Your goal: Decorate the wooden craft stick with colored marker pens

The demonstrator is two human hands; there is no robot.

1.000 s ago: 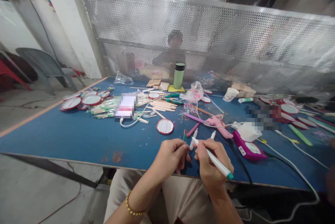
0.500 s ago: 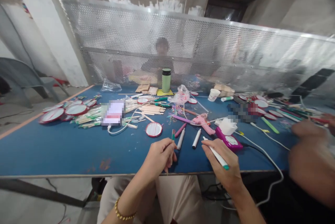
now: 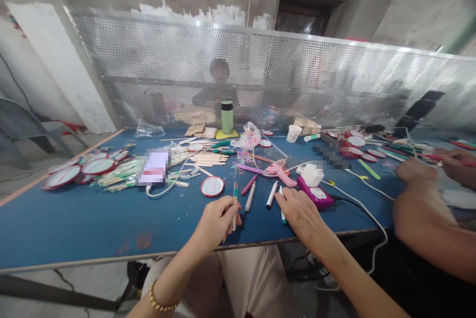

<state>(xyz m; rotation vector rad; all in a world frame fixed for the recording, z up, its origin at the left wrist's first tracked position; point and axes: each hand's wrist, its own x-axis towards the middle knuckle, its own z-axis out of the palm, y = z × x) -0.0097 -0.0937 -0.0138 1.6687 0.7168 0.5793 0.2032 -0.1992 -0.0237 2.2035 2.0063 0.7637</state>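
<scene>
My left hand [image 3: 220,215] is closed around a wooden craft stick [image 3: 235,204] standing nearly upright, its top end coloured red and green. My right hand [image 3: 299,211] is down at the table, fingers closed over a white marker [image 3: 283,215] with a green end; the hand hides part of it. Just left of that hand lies a white marker with a black end [image 3: 271,195], then a grey marker [image 3: 250,197] and a dark pink one [image 3: 249,185]. A small round disc with a red rim [image 3: 212,186] lies beyond my left hand.
A pink glue gun [image 3: 281,173] and a purple power strip with a white plug [image 3: 316,193] sit behind my right hand, with cables trailing. Left are a phone [image 3: 153,167], bundled sticks and red-rimmed discs [image 3: 97,166]. A green bottle [image 3: 227,118] stands behind. Another person's arms [image 3: 422,199] work at right.
My right hand has brought the green-ended marker down to the table beside the other markers. My left hand has turned the craft stick so more of it shows. The camera view has shifted slightly.
</scene>
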